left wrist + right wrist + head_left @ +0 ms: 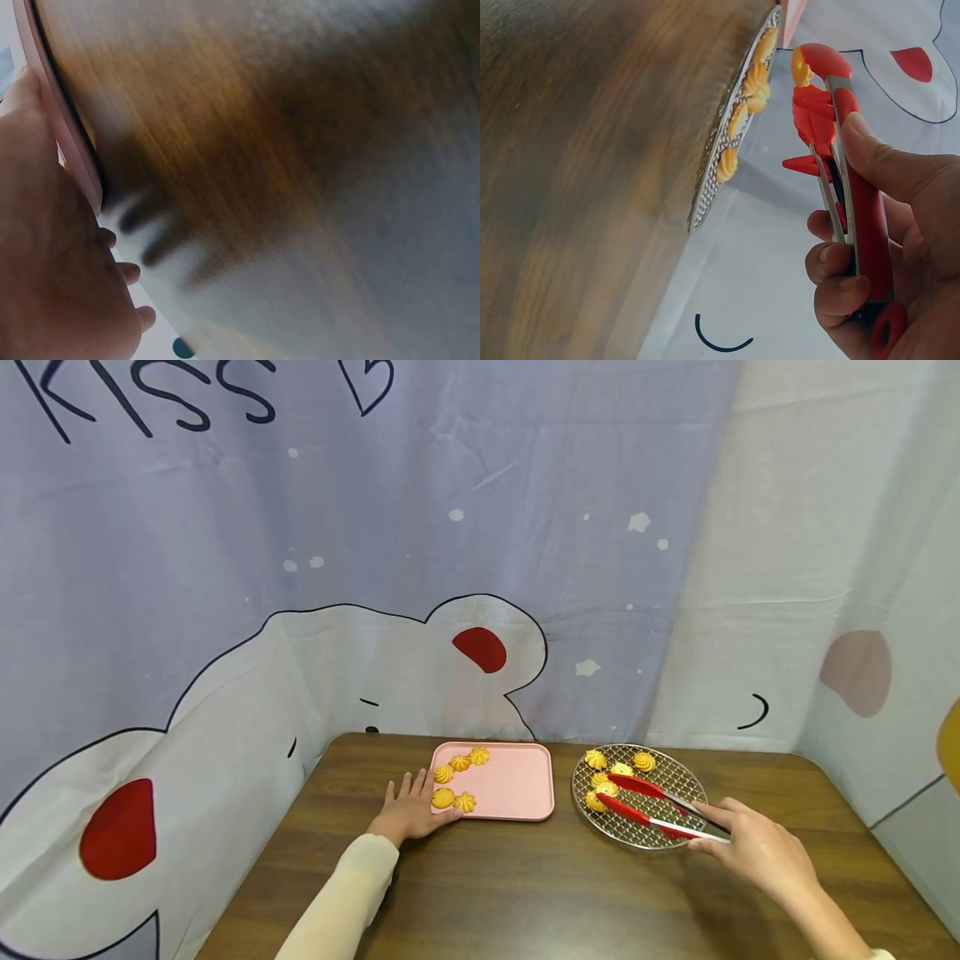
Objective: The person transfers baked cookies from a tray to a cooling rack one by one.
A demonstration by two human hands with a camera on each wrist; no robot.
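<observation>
While the right hand (767, 845) holds tongs (637, 815), cookies (643, 762) lie beyond its fingers (841, 295).

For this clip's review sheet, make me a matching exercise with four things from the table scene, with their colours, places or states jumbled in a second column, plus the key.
Column one:
1. Tongs
2. Left hand
3. Tray
4. Rack

Column two:
A. Pink and rectangular
B. Gripped by the right hand
C. Round, silvery mesh
D. Fingers spread, by the tray's left end

Right pairs: 1-B, 2-D, 3-A, 4-C
</observation>
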